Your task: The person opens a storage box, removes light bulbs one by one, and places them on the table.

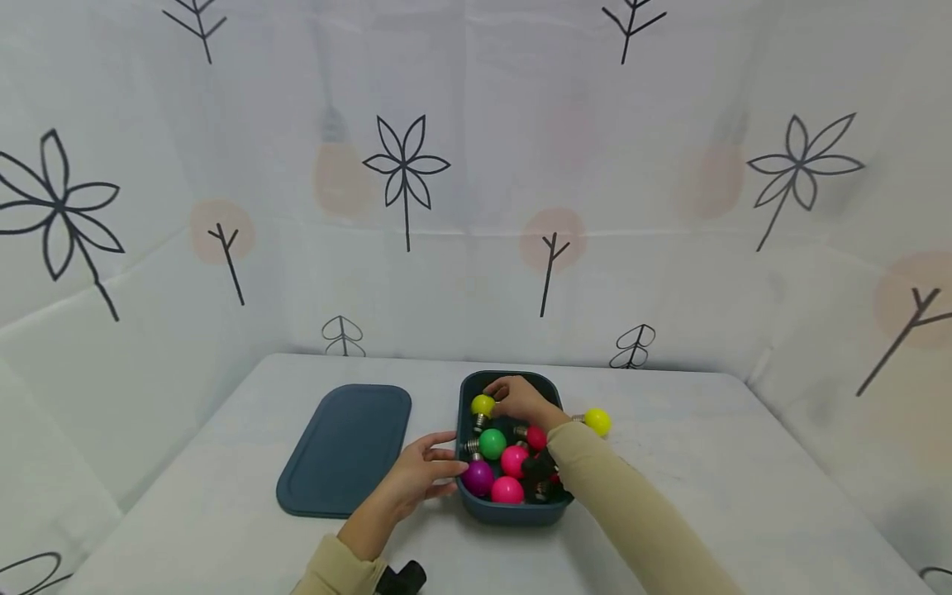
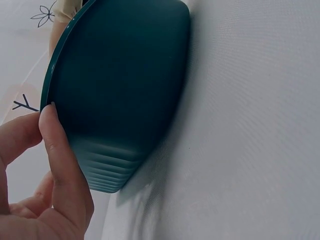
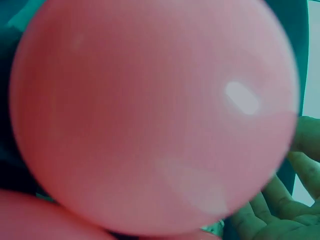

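A dark blue-green container (image 1: 513,514) holds several toy light bulbs with silver screw bases. Inside are a yellow bulb (image 1: 483,405) at the far left, a green bulb (image 1: 492,444), a purple bulb (image 1: 478,478), pink bulbs (image 1: 508,490) and a red bulb (image 1: 535,438). My right hand (image 1: 524,401) reaches over the far end, thumb and fingers pinching the yellow bulb. On the near left side, my left hand (image 1: 420,473) pinches the container's rim (image 2: 49,82) by its fingertips. One pink bulb (image 3: 150,115) fills most of the right wrist view, hiding the right fingertips.
A flat dark blue lid (image 1: 345,450) lies on the white table (image 1: 223,512) left of the container. Another yellow bulb (image 1: 597,421) lies on the table right of the container, past my right forearm. A white cloth with plant drawings hangs behind and at the sides.
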The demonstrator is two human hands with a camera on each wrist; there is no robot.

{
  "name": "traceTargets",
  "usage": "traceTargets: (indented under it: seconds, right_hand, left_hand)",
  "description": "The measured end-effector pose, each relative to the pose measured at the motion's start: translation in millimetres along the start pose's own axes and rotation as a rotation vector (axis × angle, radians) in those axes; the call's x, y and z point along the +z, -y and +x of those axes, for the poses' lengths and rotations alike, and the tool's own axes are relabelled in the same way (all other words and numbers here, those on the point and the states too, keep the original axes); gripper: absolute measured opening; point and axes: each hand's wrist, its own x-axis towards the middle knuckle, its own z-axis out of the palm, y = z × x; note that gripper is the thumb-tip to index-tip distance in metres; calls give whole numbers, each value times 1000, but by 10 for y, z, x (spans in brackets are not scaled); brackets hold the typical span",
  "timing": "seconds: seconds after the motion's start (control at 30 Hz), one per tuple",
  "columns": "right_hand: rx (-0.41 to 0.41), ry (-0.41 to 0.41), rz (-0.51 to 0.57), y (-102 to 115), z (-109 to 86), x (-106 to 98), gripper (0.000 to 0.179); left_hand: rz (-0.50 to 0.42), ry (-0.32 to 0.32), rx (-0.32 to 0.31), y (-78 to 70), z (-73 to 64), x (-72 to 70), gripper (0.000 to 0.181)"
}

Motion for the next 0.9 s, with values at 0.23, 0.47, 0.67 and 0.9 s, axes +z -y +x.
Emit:
traceTargets:
  seconds: [0.23,0.47,0.67,0.9]
  right_hand:
    - [3,31,15,-8,1,5,36]
    - [15,91,32,24,21,37,39]
    - [34,108,56,37,28,83,38]
    - [18,110,104,64,6,89,36]
  left_hand:
    - [2,-2,-3,1,7,4,66]
    - [-2,1,0,-3,9,0,65]
    - [3,0,-3,-16,4,3,65]
    - [12,-11,-7,-20,4,11,65]
